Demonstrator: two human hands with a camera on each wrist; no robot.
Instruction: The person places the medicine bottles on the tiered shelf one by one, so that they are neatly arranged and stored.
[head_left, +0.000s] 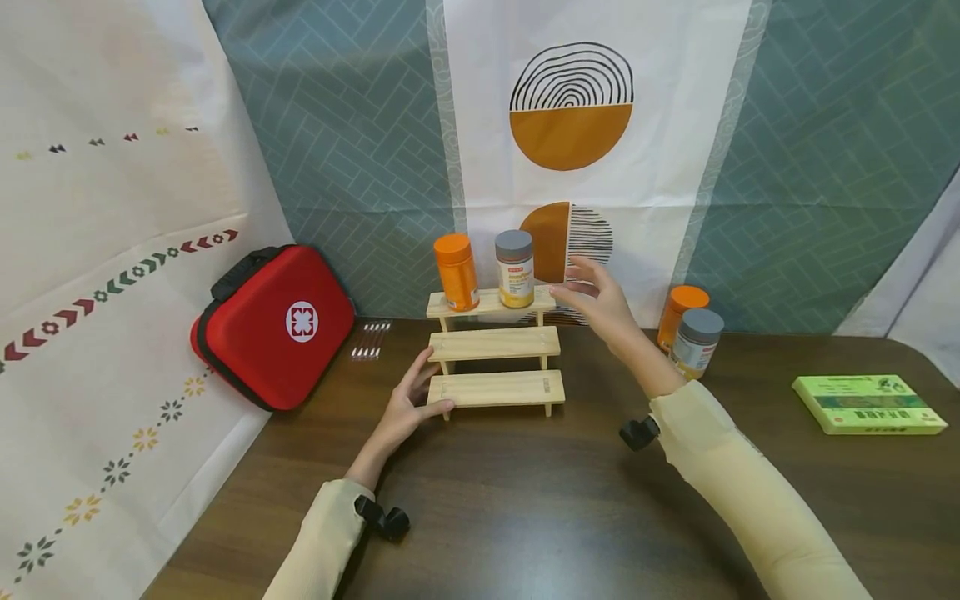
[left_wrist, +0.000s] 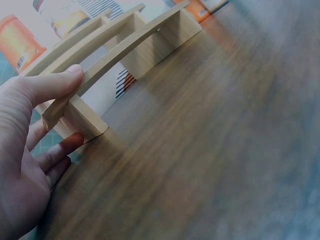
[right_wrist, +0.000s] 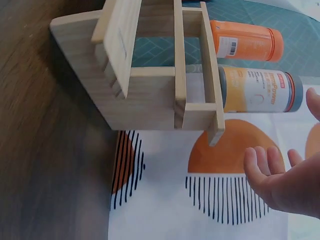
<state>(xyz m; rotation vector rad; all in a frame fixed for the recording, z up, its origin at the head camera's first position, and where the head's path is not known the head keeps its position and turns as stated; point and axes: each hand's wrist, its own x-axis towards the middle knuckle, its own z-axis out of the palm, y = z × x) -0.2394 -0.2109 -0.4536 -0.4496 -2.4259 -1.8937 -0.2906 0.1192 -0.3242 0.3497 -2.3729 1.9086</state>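
Note:
A three-tier wooden step rack (head_left: 495, 344) stands on the table near the back cloth. My left hand (head_left: 405, 408) grips its left end; in the left wrist view the thumb (left_wrist: 60, 85) presses on the front plank and the other fingers reach around the side and underneath. On the top tier are an orange bottle (head_left: 457, 273) at the left and a grey-capped bottle (head_left: 515, 271) with a white and yellow label beside it. Just right of that bottle, my right hand (head_left: 600, 304) is held with fingers spread, apart from it and holding nothing, as the right wrist view also shows.
Another orange bottle (head_left: 681, 312) and grey-capped bottle (head_left: 697, 342) stand right of the rack, partly behind my right forearm. A green box (head_left: 868, 404) lies farther right. At the left are a red case (head_left: 277, 325) and a small pack of swab-like sticks (head_left: 371, 340).

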